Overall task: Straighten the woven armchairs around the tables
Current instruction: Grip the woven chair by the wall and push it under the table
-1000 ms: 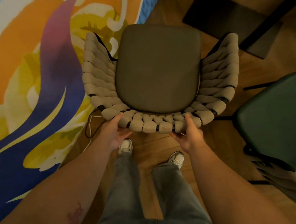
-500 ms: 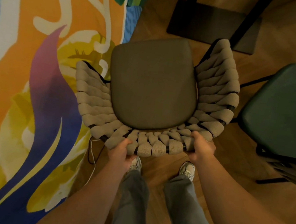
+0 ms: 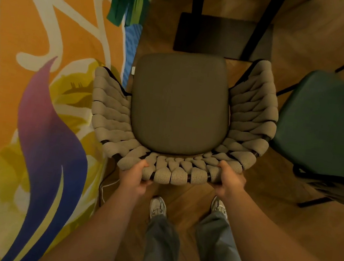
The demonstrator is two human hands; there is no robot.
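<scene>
A woven armchair [image 3: 254, 109] with thick beige woven bands and a grey-brown seat cushion [image 3: 180, 103] stands right below me, seen from above, its seat facing away from me. My left hand [image 3: 134, 179] grips the top of the backrest at its left end. My right hand [image 3: 228, 181] grips the backrest at its right end. Both thumbs lie over the woven rim, fingers under it. The front of the chair reaches the dark square table base [image 3: 221, 35].
A painted orange, yellow and purple wall [image 3: 31, 105] runs close along the chair's left side. A second chair with a dark green seat [image 3: 324, 127] stands immediately right. A thin white cable [image 3: 105, 187] lies on the wood floor near my feet.
The chair has swung from a slight tilt to facing squarely at the table base, and moved closer to it. Both hands stayed on the backrest and slid wider apart.
</scene>
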